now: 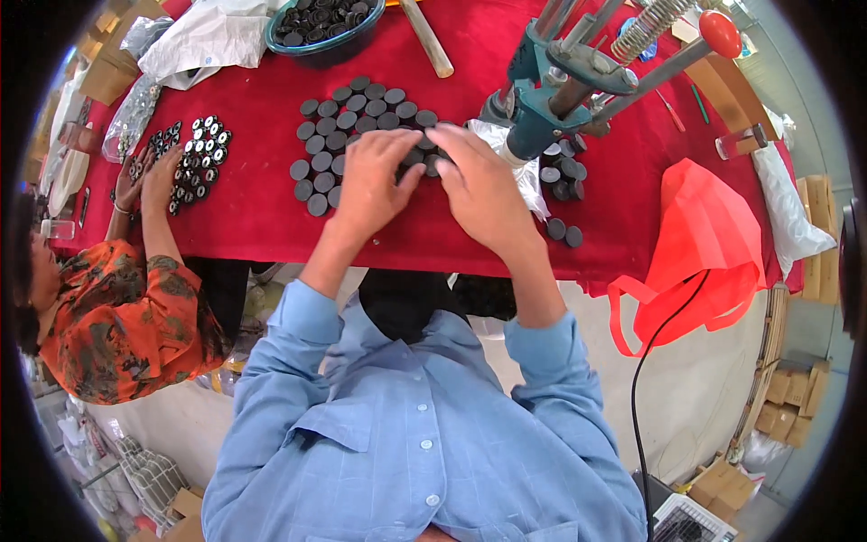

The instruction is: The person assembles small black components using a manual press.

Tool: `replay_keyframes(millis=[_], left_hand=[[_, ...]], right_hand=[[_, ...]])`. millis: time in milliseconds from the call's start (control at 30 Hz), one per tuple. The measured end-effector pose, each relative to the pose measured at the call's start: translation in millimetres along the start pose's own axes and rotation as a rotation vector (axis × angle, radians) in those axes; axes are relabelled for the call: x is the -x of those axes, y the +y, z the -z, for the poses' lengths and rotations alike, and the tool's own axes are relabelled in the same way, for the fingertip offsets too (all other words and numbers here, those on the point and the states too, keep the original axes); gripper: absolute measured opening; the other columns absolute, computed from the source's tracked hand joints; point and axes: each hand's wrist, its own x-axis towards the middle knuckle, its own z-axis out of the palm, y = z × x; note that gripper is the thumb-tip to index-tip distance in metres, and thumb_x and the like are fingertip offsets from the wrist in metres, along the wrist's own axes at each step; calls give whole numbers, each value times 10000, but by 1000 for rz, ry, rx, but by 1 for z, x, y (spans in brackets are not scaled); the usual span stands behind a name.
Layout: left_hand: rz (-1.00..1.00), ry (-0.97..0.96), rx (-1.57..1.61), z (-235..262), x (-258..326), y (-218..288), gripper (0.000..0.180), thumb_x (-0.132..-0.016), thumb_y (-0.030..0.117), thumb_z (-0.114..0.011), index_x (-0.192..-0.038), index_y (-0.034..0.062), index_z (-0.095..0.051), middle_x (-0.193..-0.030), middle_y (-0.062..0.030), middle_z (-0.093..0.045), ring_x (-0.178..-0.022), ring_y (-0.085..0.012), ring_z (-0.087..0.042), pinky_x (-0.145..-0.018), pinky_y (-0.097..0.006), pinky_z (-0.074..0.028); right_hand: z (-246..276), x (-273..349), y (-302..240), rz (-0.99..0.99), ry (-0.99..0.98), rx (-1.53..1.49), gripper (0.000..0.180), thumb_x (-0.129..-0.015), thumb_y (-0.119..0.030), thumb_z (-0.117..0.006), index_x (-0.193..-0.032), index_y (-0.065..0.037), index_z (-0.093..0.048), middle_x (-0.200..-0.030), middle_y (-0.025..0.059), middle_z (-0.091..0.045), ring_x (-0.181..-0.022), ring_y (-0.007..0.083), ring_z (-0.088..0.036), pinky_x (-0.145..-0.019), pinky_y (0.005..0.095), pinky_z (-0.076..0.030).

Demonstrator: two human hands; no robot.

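Observation:
Many small black round discs (323,162) lie spread in a loose patch on the red tablecloth. My left hand (377,176) rests over the right part of the patch, fingers curved forward and thumb held apart. Beside it my right hand (477,188) is open, its fingers stretched toward the left hand. A few black discs (413,157) lie in the gap between the hands; what sits under the fingers is hidden. To the right of my right hand stands a teal hand press (539,126) with a red-knobbed lever. More black discs (567,169) lie around its base.
At the left, a co-worker's hands (153,181) work at black-and-white round parts (200,158). Behind the discs stand a teal basin (339,51) of black pieces and a wooden stick (426,38). A red bag (704,244) hangs over the right table edge, with a black cable (635,397).

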Motion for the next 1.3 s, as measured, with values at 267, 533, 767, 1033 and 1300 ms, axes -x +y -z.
replay_keyframes(millis=[267, 533, 767, 1033, 1300], left_hand=[[-49, -71, -190, -28, 21, 29, 392, -833, 112, -803, -1219, 106, -732, -1275, -64, -637, -1135, -266, -586, -942, -426, -441], [-53, -60, -197, -32, 36, 37, 358, -832, 114, -808, -1187, 147, -785, -1163, -45, -701, -1064, -242, -608, -870, -402, -445], [65, 153, 69, -37, 30, 42, 331, -804, 111, -863, -1126, 107, -789, -1089, -67, -763, -993, -261, -702, -857, -388, -537], [204, 138, 424, -53, -13, 72, 526, -793, 77, -890, -1257, 28, -647, -1038, -114, -772, -839, -185, -738, -748, -303, -589], [262, 117, 485, -77, -16, 75, 632, -818, 64, -895, -1376, 15, -601, -1113, -117, -787, -890, -146, -709, -826, -305, -585]], right_hand=[[62, 104, -15, -316, 107, -181, 294, -1005, -28, -605, -1283, 16, -689, -1199, 161, -737, -1113, 240, -736, -956, 341, -563], [37, 137, 25, -221, 260, 480, 295, -962, -80, -682, -1254, -51, -709, -1386, 155, -642, -1303, 352, -594, -1113, 484, -434], [45, 135, 83, -227, 255, 497, 234, -950, -80, -674, -1173, -26, -726, -1357, 176, -658, -1293, 377, -589, -1128, 514, -412], [88, 104, 48, -167, 501, 213, 202, -955, -22, -667, -1145, -9, -736, -1209, 174, -725, -1153, 354, -692, -1012, 437, -533], [170, -3, -17, 67, 784, -186, 276, -1067, -166, -608, -1242, 24, -707, -1035, 96, -752, -1075, 194, -731, -896, 347, -590]])
